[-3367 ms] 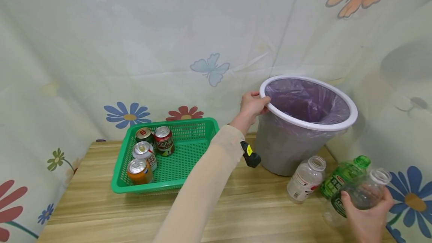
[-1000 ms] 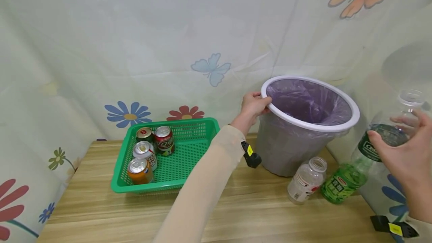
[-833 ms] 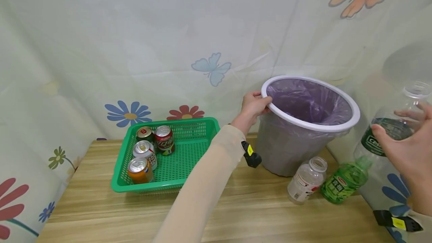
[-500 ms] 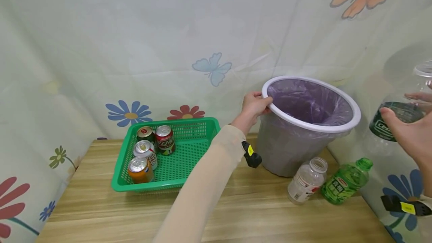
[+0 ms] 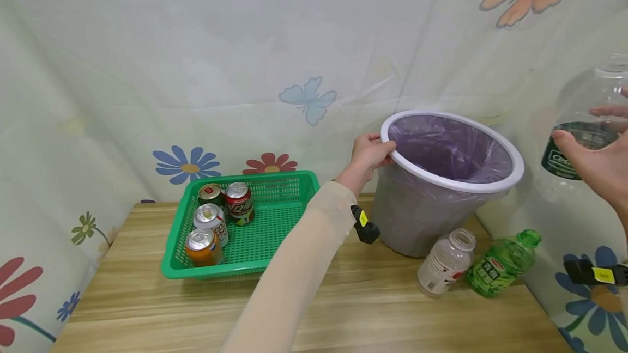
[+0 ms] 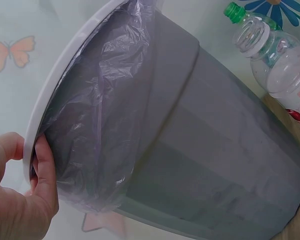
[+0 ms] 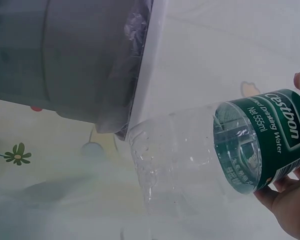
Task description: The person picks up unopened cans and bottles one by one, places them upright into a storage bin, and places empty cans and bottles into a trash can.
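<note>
My left hand (image 5: 371, 152) pinches the white rim of a grey trash bin (image 5: 417, 214) lined with a purple plastic bag (image 5: 441, 143). In the left wrist view the thumb lies on one side of the rim and the fingers (image 6: 46, 167) on the other. At the right edge of the head view, my right hand (image 5: 601, 162) grips a clear water bottle (image 7: 180, 155) with a green label, raised beside the bin. Part of that hand is cut off by the frame. On the table, a clear bottle (image 5: 445, 263) and a green bottle (image 5: 505, 263) stand in front of the bin.
A green plastic basket (image 5: 267, 270) sits on the wooden table (image 5: 373, 309) to the left. Several drink cans (image 5: 203, 248) stand at its left end. A patterned cloth (image 5: 221, 70) hangs behind and on both sides of the table.
My right hand has lifted the clear water bottle from the table, up and to the right, past the green bottle. The left hand has kept its hold on the bin's rim.
</note>
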`<state>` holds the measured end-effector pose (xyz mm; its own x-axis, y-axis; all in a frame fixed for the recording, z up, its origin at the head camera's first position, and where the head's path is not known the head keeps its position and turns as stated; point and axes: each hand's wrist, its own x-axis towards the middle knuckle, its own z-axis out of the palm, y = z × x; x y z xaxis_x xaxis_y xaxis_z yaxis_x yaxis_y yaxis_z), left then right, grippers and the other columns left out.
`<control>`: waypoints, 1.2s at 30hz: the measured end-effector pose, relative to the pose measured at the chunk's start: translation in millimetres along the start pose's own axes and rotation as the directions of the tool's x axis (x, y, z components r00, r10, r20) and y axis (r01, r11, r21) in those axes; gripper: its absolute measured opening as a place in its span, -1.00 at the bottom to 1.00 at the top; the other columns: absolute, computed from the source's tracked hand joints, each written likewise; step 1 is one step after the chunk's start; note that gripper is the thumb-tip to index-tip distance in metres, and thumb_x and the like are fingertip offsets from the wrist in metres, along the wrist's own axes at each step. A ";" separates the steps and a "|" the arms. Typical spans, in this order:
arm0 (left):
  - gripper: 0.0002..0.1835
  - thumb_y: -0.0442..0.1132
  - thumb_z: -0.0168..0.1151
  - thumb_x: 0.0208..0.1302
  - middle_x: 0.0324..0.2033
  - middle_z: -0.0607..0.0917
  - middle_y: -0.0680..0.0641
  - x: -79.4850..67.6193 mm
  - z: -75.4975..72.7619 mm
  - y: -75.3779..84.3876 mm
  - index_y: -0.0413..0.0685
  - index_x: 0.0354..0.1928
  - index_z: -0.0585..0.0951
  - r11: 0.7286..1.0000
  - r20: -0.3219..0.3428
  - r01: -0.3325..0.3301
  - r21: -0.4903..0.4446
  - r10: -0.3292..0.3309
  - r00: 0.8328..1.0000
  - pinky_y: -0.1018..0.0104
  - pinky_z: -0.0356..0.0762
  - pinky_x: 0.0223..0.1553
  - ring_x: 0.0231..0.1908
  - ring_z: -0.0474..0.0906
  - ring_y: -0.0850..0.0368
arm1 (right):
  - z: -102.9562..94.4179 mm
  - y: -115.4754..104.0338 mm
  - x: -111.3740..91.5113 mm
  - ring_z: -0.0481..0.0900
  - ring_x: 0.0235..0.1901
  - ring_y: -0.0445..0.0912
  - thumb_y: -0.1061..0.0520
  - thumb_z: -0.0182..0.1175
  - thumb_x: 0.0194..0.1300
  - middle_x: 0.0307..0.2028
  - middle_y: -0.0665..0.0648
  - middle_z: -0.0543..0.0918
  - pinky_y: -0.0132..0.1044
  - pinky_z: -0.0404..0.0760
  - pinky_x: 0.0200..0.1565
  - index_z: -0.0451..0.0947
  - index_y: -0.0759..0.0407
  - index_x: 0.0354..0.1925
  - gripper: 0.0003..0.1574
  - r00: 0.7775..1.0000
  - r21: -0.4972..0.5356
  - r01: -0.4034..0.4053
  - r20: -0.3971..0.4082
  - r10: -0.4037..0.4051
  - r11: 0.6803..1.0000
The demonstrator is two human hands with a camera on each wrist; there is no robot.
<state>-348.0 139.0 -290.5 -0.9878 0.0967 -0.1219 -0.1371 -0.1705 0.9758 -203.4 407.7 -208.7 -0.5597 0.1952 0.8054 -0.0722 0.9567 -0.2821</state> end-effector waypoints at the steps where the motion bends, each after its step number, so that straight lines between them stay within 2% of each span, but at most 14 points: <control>1: -0.54 -0.37 0.27 0.08 -0.25 0.69 -0.08 -0.1 0.2 0.1 -0.21 0.08 0.46 1.000 -0.001 0.002 0.002 -0.002 1.000 0.35 0.61 -0.45 -0.55 0.58 0.16 | 0.3 -0.7 2.0 0.26 0.25 0.17 -0.17 0.14 0.16 0.36 0.08 0.18 0.08 0.17 0.27 0.35 0.22 0.17 -0.27 1.000 -0.004 0.003 0.000 -0.003 1.000; 3: -0.55 -0.37 0.27 0.08 -0.25 0.68 -0.08 -0.6 0.7 0.1 -0.21 0.07 0.46 1.000 -0.004 0.004 0.001 -0.004 1.000 0.35 0.61 -0.45 -0.54 0.58 0.16 | 1.3 -3.0 5.5 0.29 0.23 0.20 -0.12 0.15 0.14 0.34 0.10 0.21 0.10 0.21 0.24 0.28 0.08 0.25 -0.26 1.000 -0.012 -0.018 0.010 0.018 1.000; 6: -0.56 -0.37 0.26 0.08 -0.25 0.68 -0.09 -1.4 1.0 0.1 -0.20 0.06 0.47 1.000 -0.006 0.003 -0.004 -0.003 1.000 0.35 0.61 -0.45 -0.53 0.59 0.15 | 3.1 -5.6 11.2 0.34 0.18 0.26 -0.09 0.15 0.15 0.29 0.16 0.29 0.10 0.24 0.22 0.06 -0.14 0.36 -0.14 0.999 -0.015 -0.047 0.022 0.048 0.999; 10: -0.56 -0.37 0.26 0.08 -0.25 0.68 -0.09 -2.0 0.6 0.3 -0.20 0.05 0.47 1.000 0.000 0.006 -0.004 -0.006 1.000 0.35 0.61 -0.44 -0.53 0.59 0.15 | 6.5 -6.8 20.4 0.34 0.18 0.27 -0.08 0.14 0.16 0.26 0.22 0.33 0.10 0.25 0.20 -0.09 -0.24 0.39 -0.07 0.997 -0.009 -0.063 0.049 0.063 0.998; 14: -0.56 -0.38 0.26 0.08 -0.24 0.68 -0.09 -1.2 0.8 0.3 -0.20 0.05 0.46 1.000 0.002 0.005 -0.010 -0.005 1.000 0.35 0.61 -0.44 -0.53 0.59 0.15 | 12.7 -8.7 31.1 0.30 0.20 0.27 0.03 0.18 0.15 0.24 0.30 0.33 0.10 0.22 0.23 -0.13 -0.21 0.39 -0.02 0.990 0.027 -0.082 0.119 0.078 0.996; 17: -0.56 -0.38 0.26 0.08 -0.24 0.68 -0.09 -0.8 1.2 0.5 -0.21 0.05 0.46 1.000 -0.001 0.002 -0.013 -0.002 1.000 0.35 0.61 -0.45 -0.53 0.59 0.15 | 17.7 -10.9 38.6 0.30 0.19 0.29 0.03 0.18 0.15 0.22 0.32 0.35 -0.10 0.23 0.27 -0.15 -0.21 0.39 -0.01 0.983 0.033 -0.098 0.159 0.091 0.995; 21: -0.57 -0.38 0.26 0.08 -0.24 0.68 -0.08 -0.6 1.2 1.1 -0.20 0.05 0.47 1.000 -0.001 0.004 -0.009 -0.004 1.000 0.36 0.61 -0.45 -0.54 0.59 0.16 | 20.6 -17.3 49.4 0.31 0.15 0.36 0.00 0.16 0.16 0.24 0.35 0.31 -0.16 0.25 0.24 -0.20 -0.17 0.40 0.01 0.974 0.023 -0.084 0.211 0.078 0.996; 24: -0.56 -0.37 0.26 0.08 -0.23 0.68 -0.08 -0.4 1.0 1.5 -0.20 0.05 0.46 1.000 -0.001 0.004 -0.009 -0.004 1.000 0.37 0.61 -0.45 -0.54 0.58 0.16 | 21.5 -22.2 58.3 0.26 0.15 0.43 0.03 0.16 0.16 0.25 0.42 0.24 0.12 0.24 0.21 -0.27 -0.13 0.40 0.04 0.959 0.048 -0.080 0.276 0.064 0.996; 28: -0.55 -0.38 0.26 0.08 -0.21 0.68 -0.09 -0.3 0.2 1.8 -0.21 0.07 0.45 1.000 -0.001 0.000 -0.013 0.000 1.000 0.37 0.61 -0.45 -0.54 0.58 0.17 | 32.5 -13.7 70.8 0.20 0.15 0.46 -0.02 0.19 0.14 0.27 0.47 0.18 0.31 0.20 0.14 -0.36 -0.19 0.39 0.12 0.933 0.061 -0.092 0.353 0.065 0.994; 30: -0.55 -0.37 0.27 0.08 -0.22 0.68 -0.08 -0.4 0.0 1.6 -0.20 0.06 0.45 1.000 -0.003 0.001 -0.007 -0.001 1.000 0.38 0.61 -0.44 -0.54 0.58 0.17 | 43.5 -2.1 76.6 0.23 0.12 0.42 -0.09 0.22 0.12 0.26 0.44 0.20 0.20 0.26 0.15 -0.37 -0.26 0.38 0.15 0.931 0.049 -0.074 0.361 0.051 0.996; 33: -0.55 -0.37 0.26 0.08 -0.23 0.68 -0.08 -0.5 -0.4 1.2 -0.19 0.06 0.44 1.000 -0.002 0.004 -0.007 -0.004 1.000 0.38 0.60 -0.45 -0.54 0.58 0.17 | 55.3 6.6 83.9 0.26 0.08 0.41 -0.15 0.24 0.09 0.26 0.42 0.21 0.19 0.29 0.06 -0.39 -0.31 0.37 0.18 0.920 0.040 -0.063 0.389 0.043 0.997; 36: -0.55 -0.38 0.27 0.07 -0.23 0.68 -0.08 -1.0 -0.4 0.7 -0.19 0.06 0.44 1.000 0.000 0.009 -0.009 -0.009 1.000 0.37 0.61 -0.45 -0.54 0.58 0.16 | 56.6 -1.3 86.1 0.27 0.04 0.43 -0.18 0.21 0.11 0.26 0.44 0.22 0.24 0.28 -0.01 -0.39 -0.23 0.39 0.18 0.907 0.019 -0.059 0.419 0.046 0.998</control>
<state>-347.1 138.3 -289.7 -0.9865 0.0986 -0.1308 -0.1469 -0.1789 0.9728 -298.2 411.0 -168.6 -0.8570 0.1300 0.4987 -0.0547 0.9393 -0.3388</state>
